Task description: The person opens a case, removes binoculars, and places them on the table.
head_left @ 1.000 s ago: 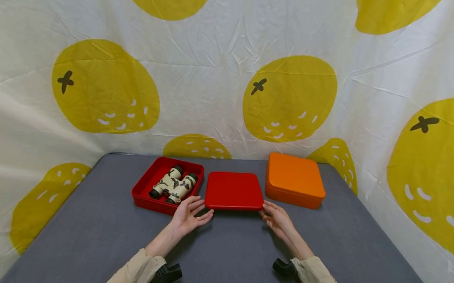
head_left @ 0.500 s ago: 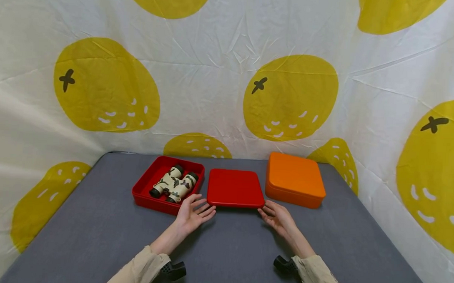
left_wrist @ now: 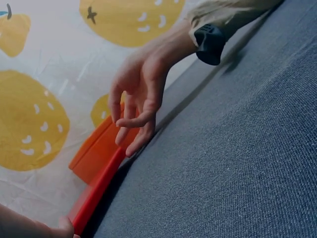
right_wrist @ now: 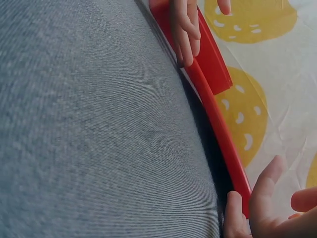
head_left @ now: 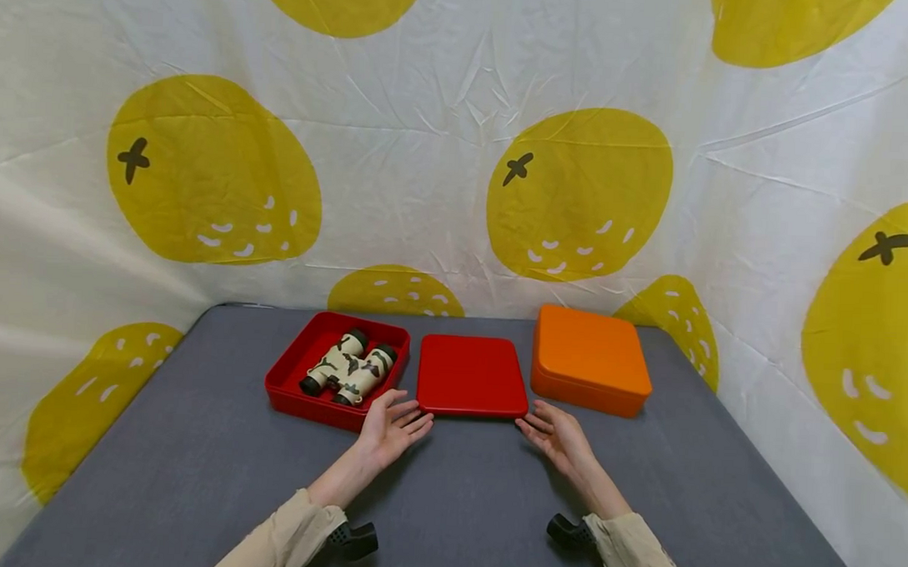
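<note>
A flat red lid (head_left: 473, 376) lies in the middle of the grey table, its near edge toward me. At its near left corner my left hand (head_left: 390, 431) is turned palm up, with loosely spread fingers right at the edge. My right hand (head_left: 557, 437) is at the near right corner, its fingers relaxed and slightly bent beside the edge. In the left wrist view the right hand's fingertips (left_wrist: 132, 149) hang close by the lid's end. Left of the lid, binoculars (head_left: 353, 368) in a camouflage pattern lie inside an open red box (head_left: 288, 401).
A closed orange box (head_left: 590, 355) stands at the back right, near the lid. Behind the table (head_left: 461, 501) hangs a white curtain (head_left: 405, 190) with large yellow fruit prints. It also runs along both sides.
The red lid has shifted slightly away from me and now sits lower. Both hands have loosened at its near corners, and the left hand has moved a little to the right.
</note>
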The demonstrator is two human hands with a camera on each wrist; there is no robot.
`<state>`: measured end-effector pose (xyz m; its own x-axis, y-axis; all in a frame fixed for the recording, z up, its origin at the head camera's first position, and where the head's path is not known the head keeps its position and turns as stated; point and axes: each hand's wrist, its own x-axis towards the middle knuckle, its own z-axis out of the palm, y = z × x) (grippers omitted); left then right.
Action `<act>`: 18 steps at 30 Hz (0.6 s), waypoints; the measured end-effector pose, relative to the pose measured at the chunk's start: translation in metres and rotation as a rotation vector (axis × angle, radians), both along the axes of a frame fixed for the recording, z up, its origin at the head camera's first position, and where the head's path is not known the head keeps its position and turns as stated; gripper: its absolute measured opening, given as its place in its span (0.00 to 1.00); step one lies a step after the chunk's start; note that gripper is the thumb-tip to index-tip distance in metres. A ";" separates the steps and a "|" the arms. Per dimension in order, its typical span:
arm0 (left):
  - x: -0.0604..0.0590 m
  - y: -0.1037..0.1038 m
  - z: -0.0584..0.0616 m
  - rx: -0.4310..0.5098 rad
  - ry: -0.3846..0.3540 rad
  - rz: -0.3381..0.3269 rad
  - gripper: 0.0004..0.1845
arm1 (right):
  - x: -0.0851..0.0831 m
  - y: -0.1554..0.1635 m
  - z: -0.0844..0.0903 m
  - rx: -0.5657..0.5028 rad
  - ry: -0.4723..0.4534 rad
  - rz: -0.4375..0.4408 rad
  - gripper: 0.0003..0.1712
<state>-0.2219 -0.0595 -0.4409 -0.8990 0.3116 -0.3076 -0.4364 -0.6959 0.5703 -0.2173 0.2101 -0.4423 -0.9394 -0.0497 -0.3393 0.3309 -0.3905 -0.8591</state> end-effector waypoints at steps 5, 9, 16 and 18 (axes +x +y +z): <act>0.000 0.002 0.001 -0.011 0.024 0.001 0.35 | 0.000 -0.001 0.000 0.027 0.002 -0.001 0.29; 0.001 0.002 0.001 -0.026 0.039 -0.006 0.35 | 0.000 -0.001 0.000 0.030 0.005 0.003 0.29; 0.001 0.003 0.000 -0.040 0.032 -0.021 0.36 | 0.002 -0.002 0.001 0.045 0.020 0.012 0.29; 0.001 0.003 0.000 -0.045 0.035 -0.025 0.36 | 0.002 -0.002 0.001 0.051 0.027 0.016 0.29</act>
<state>-0.2206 -0.0568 -0.4408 -0.9017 0.3204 -0.2904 -0.4324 -0.6584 0.6161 -0.2148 0.2083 -0.4413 -0.9474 -0.0483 -0.3162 0.3133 -0.3403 -0.8866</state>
